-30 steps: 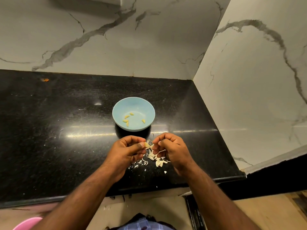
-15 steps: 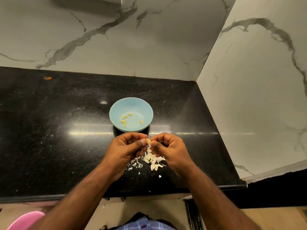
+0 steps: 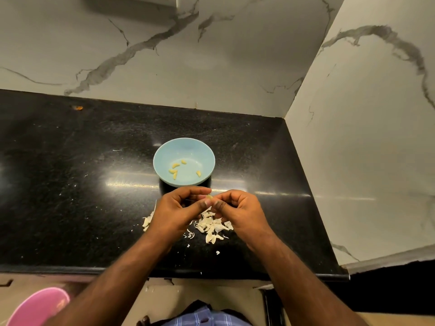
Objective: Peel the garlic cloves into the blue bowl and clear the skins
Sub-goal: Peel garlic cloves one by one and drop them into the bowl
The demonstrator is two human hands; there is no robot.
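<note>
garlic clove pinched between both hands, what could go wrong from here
1. The garlic clove is held only at the fingertips of the left hand and right hand, short of the blue bowl; if it slips it would likely land among the skins.
2. The skins lie loose near the counter edge, so a careless sweep could push them to the floor.

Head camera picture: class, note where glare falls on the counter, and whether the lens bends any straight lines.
Head view: a bright streak of glare crosses the black counter level with the near rim of the blue bowl; the wide lens bows the counter's front edge and splays the wall corner; the garlic clove between the hands is slightly soft.
</note>
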